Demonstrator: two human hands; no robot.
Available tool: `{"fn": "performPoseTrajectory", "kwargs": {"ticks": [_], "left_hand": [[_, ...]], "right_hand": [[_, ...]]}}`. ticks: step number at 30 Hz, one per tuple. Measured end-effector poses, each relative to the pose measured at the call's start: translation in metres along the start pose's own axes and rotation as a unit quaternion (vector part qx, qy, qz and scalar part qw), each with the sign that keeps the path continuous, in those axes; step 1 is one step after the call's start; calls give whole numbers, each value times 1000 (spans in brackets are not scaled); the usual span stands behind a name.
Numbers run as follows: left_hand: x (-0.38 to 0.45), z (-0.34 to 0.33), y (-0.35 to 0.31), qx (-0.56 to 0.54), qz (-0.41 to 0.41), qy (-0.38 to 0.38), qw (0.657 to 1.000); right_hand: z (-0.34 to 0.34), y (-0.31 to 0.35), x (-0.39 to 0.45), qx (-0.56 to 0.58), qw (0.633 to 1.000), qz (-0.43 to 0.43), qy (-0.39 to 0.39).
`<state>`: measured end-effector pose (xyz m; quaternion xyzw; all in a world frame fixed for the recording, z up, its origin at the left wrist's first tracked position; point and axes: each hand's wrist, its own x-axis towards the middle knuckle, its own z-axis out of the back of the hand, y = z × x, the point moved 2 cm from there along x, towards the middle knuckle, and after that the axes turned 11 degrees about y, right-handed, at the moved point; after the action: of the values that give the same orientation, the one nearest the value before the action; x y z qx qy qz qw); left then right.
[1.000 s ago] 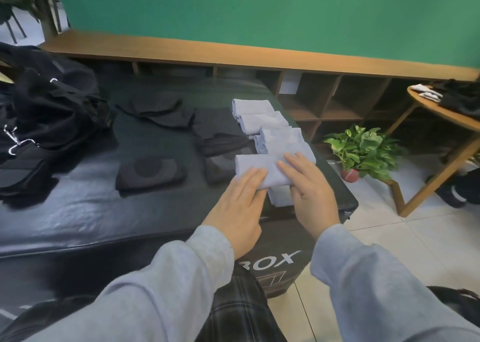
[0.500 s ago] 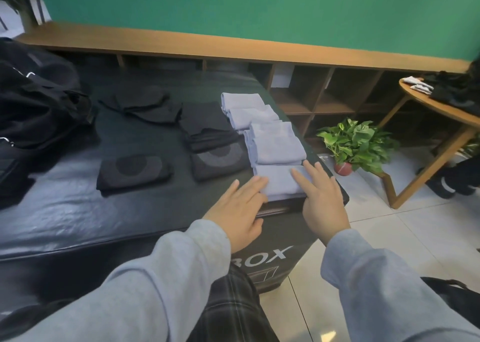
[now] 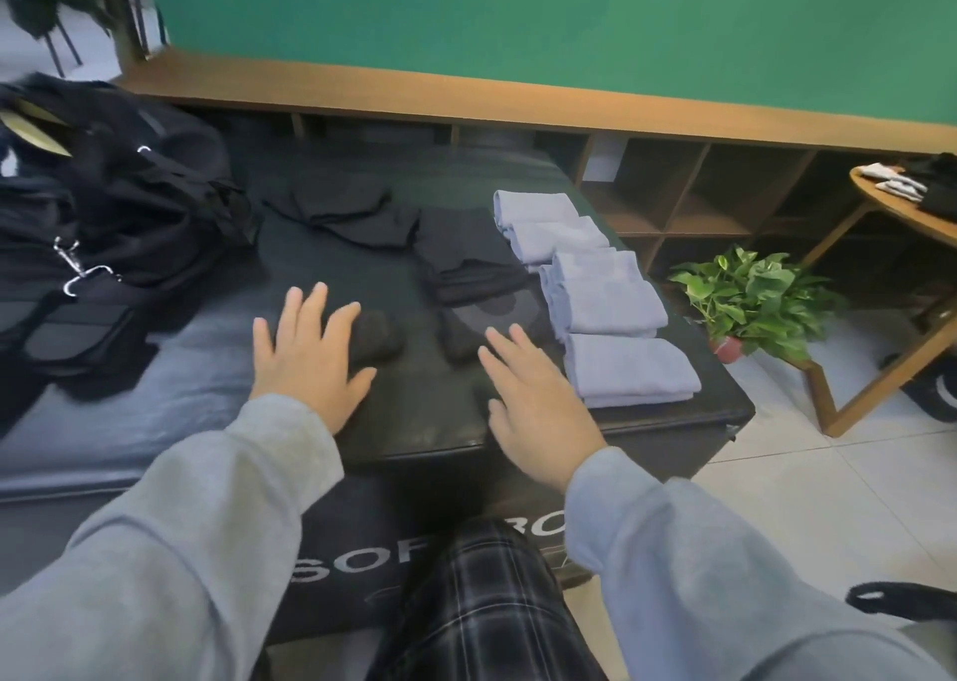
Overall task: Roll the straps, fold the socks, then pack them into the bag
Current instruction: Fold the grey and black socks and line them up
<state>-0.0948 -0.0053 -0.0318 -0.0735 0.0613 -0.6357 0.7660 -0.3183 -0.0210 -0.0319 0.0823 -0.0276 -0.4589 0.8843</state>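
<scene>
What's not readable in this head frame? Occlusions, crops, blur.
- Black folded sock, head view: near half under the left hand.
- Box lettering, head view: middle letters covered by the plaid knee.
- Black bag, head view: cut by the left edge; opening not discernible.
- Items on the side table, head view: too small, cropped at the right edge.

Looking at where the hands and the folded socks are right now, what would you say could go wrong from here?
1. The nearest folded blue sock lies by the black surface's front right corner; a nudge from the right hand might push it onto the floor.
2. The left hand lies spread over a black sock; black on black, its edges are hard to see, so a fold might come out crooked.
3. The blue socks overlap in a row; pulling one might undo its neighbours.
</scene>
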Motion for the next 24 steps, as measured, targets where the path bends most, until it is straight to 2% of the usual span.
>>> {"fn": "performPoseTrajectory", "kwargs": {"ticks": [3,6,8,12,15,19,24], "left_hand": [[4,-2,18,-13,27,49,998],[8,-2,28,-47,10,96,994],[8,-1,29,-54,-12,102,993],[6,3,26,-44,-51,92,994],[1,2,24,-83,-66,79,991],[-4,4,23,-127,-49,45,990],[-11,11,10,-101,-31,-22,994]], "right_hand": [[-9,12,21,8,997,-47,53],[-7,20,35,23,996,-65,58],[-3,30,41,32,997,-46,48],[-4,54,52,72,997,12,37],[-6,62,58,84,995,22,42],[-6,63,60,99,995,25,23],[4,54,54,132,990,16,-38]]}}
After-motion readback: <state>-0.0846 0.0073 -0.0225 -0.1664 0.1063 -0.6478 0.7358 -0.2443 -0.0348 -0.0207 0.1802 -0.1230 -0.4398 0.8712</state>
